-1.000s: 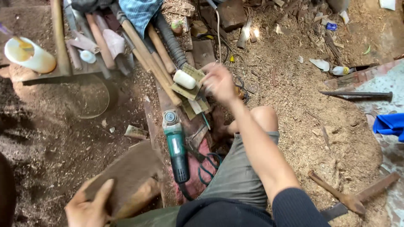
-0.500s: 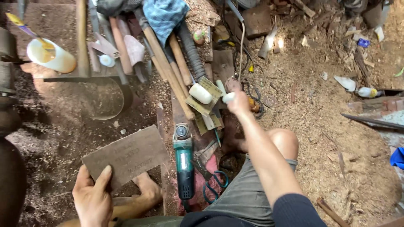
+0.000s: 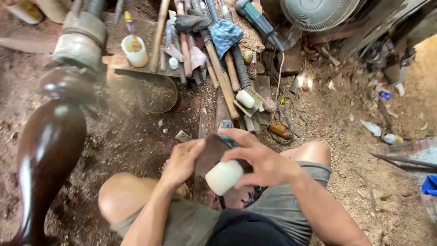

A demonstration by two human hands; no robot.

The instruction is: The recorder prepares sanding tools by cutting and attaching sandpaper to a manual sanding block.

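Dirt floor [image 3: 136,136], brown, strewn with sawdust and wood chips. Taking the white plastic cup [image 3: 134,51] as landmark: standing on a low plank [image 3: 136,72] at the upper left. Just right of the cup, a row of wooden-handled tools [image 3: 221,68] laid side by side, a blue cloth [image 3: 226,35] draped over their far ends. Further right of the cup, a green power tool [image 3: 255,17] and a white fan guard [image 3: 318,12]. Below and right of the cup, a small white cylinder [image 3: 245,98] on scraps of wood. Below and left of the cup, a dark polished turned post [image 3: 48,150]. Far right of the cup, small bottles [image 3: 389,138] and a blue scrap [image 3: 429,184].
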